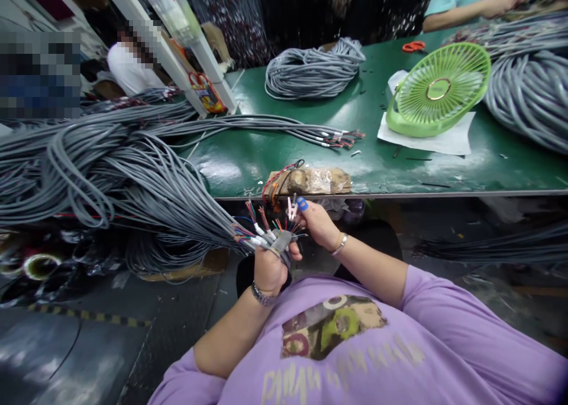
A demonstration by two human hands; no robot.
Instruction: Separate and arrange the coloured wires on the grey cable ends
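Observation:
My left hand [270,270] is closed around a bundle of grey cables [213,216], just below the table's near edge. A grey covering wraps its thumb. Stripped ends with thin coloured wires [252,213] and white bands fan out around that hand. Close by on the right, my right hand [320,224] has its fingers pinched together, with a blue cover on one fingertip. At those fingers is a small pinkish-white piece [291,209]; its kind is unclear. Past both hands, a wooden block [339,180] with clear tape and red and black leads lies along the edge.
The green table [248,156] bears a coiled grey cable [306,74], a green fan [437,91] on white paper, orange-handled scissors [413,47] and more cables at right. A white post [208,50] rises at left. Another person's arm [479,9] is across the table.

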